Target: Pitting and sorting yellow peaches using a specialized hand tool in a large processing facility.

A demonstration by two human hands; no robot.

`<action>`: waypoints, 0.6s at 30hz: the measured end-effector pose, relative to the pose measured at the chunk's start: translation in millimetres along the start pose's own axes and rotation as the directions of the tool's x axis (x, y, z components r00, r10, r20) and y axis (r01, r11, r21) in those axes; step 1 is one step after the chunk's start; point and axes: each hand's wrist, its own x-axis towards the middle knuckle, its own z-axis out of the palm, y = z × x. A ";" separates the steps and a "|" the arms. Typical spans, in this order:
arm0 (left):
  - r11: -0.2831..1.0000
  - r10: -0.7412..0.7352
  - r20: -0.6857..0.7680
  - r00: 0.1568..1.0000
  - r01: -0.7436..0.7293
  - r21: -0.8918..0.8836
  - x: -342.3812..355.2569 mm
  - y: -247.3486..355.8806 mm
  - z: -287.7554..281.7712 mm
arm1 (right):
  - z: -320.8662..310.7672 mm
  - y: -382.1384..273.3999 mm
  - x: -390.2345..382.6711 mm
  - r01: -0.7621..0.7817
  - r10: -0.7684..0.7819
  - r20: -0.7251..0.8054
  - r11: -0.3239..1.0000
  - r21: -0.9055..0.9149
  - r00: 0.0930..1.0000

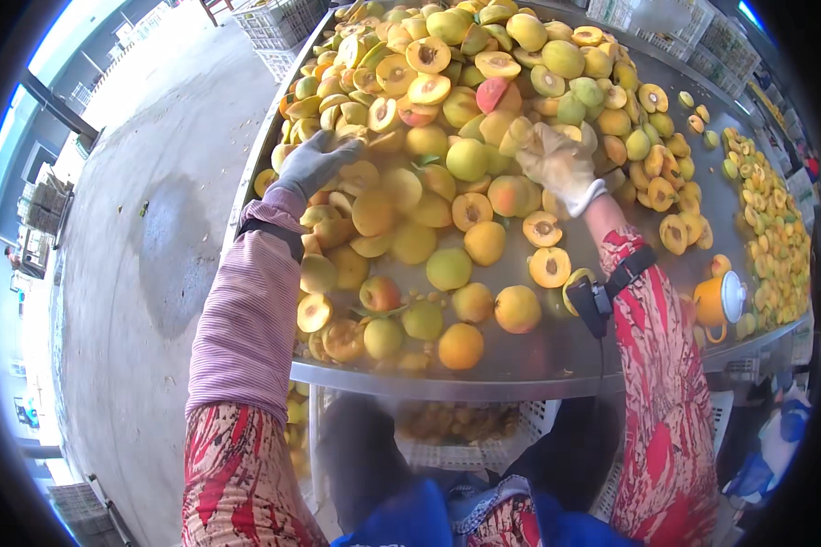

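Note:
A heap of yellow peaches (468, 160), some whole and some halved with pits or hollows showing, covers much of the metal table (529, 365). My left hand (316, 165), in a grey glove, reaches over the heap's left side. Its fingers point right, somewhat apart, beside the halves, with nothing visible in them. Farther right, my right hand (559, 162) wears a cream glove and lies against the peaches. Motion smears its fingers, so I cannot make out whether they hold a fruit. Between my hands, blur softens several peaches. Nearer the front edge are loose whole peaches (518, 309) and a halved peach (550, 267).
On the table's right stands an orange mug (710, 301) with a white lid, before a second pile of smaller-looking fruit (775, 228). Beneath the front edge is a white crate (543, 421) with fruit pieces. Stacked crates (278, 23) stand beyond. Concrete floor (119, 301) stretches left.

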 end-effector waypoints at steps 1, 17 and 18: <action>0.999 0.034 0.036 0.999 -0.034 0.001 -6.3 20.6 3.3 | -1.1 4.8 -16.2 0.080 -0.097 -0.136 0.988 -0.131 0.986; 0.896 0.355 0.315 0.880 -0.416 0.152 -161.3 70.9 14.3 | -39.3 -83.4 -180.9 0.443 -0.435 0.381 0.894 0.069 0.816; 0.894 0.402 0.264 0.877 -0.438 0.096 -163.5 94.5 25.4 | -35.2 -45.5 -188.4 0.327 -0.315 0.379 0.944 0.033 0.870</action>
